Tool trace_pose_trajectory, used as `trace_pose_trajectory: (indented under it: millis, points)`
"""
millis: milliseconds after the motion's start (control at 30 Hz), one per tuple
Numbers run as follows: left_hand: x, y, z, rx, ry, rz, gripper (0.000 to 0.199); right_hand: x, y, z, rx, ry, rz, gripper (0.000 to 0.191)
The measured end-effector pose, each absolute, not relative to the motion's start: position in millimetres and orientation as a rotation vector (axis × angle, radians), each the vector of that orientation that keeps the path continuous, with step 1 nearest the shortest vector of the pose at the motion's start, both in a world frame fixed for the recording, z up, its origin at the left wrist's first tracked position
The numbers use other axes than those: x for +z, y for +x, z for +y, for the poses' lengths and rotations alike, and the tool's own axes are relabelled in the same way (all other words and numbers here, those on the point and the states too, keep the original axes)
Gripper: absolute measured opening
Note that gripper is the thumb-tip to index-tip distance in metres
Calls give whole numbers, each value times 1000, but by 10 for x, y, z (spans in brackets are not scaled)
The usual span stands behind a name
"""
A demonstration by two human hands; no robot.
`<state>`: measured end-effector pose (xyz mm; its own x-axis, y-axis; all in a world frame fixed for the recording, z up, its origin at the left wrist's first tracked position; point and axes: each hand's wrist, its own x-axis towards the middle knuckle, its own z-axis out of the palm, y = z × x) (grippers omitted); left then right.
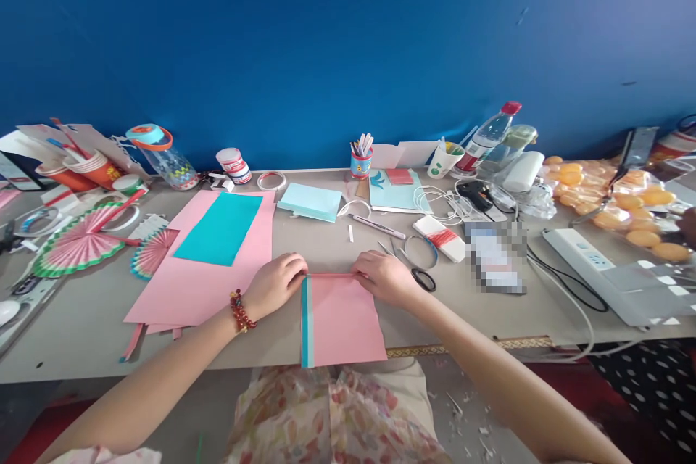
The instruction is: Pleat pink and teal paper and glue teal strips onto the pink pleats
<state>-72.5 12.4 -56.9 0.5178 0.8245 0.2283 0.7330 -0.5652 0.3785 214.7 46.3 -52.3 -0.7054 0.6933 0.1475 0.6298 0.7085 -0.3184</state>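
A pink sheet (348,322) with teal and pale stripes down its left side lies at the table's front edge, its far edge folded into a narrow strip. My left hand (280,281) pinches the left end of that fold, fingers closed. At the right end my right hand (383,277) has its fingers closed on the same fold. Larger pink sheets (217,293) lie to the left, with a teal sheet (220,228) on top. Two pleated paper fans, one green-edged (81,241) and one blue-edged (154,254), rest further left.
Behind my hands are light blue paper (309,201), a pen cup (361,163) and a utility knife (379,227). To the right are black-handled scissors (423,279), a phone (494,257), a bottle (483,141), a power strip (584,254) and bagged orange balls (636,206).
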Motion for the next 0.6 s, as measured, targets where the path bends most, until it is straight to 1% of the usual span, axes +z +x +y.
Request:
trace_pose_trajectory:
  millis: [167,333,467,600]
  points:
    - [-598,-726,69,452,2779,1253,19,-598,2204,402,49,-905,-2734,17]
    - [-636,-755,27,453,2897,1178,20,-671,2261,355,-199,-809,-2714,20]
    - [-663,-800,-3,496,2921,1121,19,-718,2321,328,-210,-733,-2725,24]
    - [-652,-830,-33,501,2867,1102,19,-723,2366,295,-135,-742,-2745,28]
